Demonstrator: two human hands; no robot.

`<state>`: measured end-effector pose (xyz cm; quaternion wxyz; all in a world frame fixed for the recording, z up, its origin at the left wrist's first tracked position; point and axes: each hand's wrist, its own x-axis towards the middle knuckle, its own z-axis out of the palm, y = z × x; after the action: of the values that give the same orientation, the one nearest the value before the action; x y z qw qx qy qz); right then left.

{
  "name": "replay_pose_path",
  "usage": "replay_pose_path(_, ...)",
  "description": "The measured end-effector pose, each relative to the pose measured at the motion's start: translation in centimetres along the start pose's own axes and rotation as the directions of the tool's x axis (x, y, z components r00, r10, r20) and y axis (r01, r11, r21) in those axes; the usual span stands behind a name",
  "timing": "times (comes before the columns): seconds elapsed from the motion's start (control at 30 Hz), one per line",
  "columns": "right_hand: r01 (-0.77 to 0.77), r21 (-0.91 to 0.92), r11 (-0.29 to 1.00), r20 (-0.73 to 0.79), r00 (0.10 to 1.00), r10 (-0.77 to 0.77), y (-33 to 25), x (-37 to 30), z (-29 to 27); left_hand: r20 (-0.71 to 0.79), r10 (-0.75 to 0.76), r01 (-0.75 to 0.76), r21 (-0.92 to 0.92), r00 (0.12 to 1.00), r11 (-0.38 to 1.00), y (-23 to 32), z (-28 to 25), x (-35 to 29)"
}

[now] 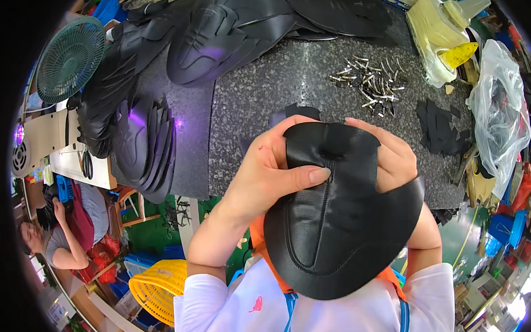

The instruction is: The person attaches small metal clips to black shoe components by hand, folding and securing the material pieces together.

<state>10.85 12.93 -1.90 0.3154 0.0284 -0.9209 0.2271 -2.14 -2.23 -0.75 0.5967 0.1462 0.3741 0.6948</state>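
Observation:
Close to my chest I hold a black leather shoe upper (343, 222), its stitched, rounded toe end pointing down towards me. My left hand (271, 171) grips it from the left, the thumb pressed on top beside the centre seam and the fingers passing behind it. On the far right side my right hand (394, 158) is closed on the upper's edge, with some fingers hidden behind the leather. A small dark piece (301, 112) lies on the speckled worktop (262, 78) just beyond my hands.
Stacks of black shoe uppers (214, 45) cover the far and left worktop. Several small metallic strips (374, 86) lie in a pile right of centre, near black scraps (442, 127). Farther right are a glue-stained container (436, 37) and a plastic bag (500, 105). A green fan (72, 60) stands far left; another person (69, 243) sits beyond.

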Motion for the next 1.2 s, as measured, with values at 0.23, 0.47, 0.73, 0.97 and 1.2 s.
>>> replay_pose_path(0.23,-0.009,0.055,0.998,0.098,0.995,0.004,0.3,0.2,-1.3,0.042,-0.003,0.0,0.066,0.999,0.998,-0.2,0.0,0.0)
replay_pose_path(0.47,-0.377,0.379,0.845,0.128,0.926,0.355,2.5,2.6,-6.1,0.002,0.033,-0.032,0.253,0.999,0.967,0.0,0.4,0.3)
replay_pose_path(0.73,-0.462,0.316,0.829,0.179,0.887,0.427,-0.9,3.5,-3.9,0.036,0.012,-0.024,0.347,0.999,0.938,-0.5,1.1,-0.1)
replay_pose_path(0.97,-0.548,0.317,0.774,0.201,0.836,0.51,-1.0,3.5,-3.6,0.042,0.024,-0.038,0.378,0.999,0.925,-0.5,1.2,-0.3)
replay_pose_path(1.2,-0.622,0.345,0.703,0.334,0.781,0.528,0.3,3.1,-3.5,0.072,0.01,-0.038,0.391,0.997,0.919,-0.6,1.4,0.0)
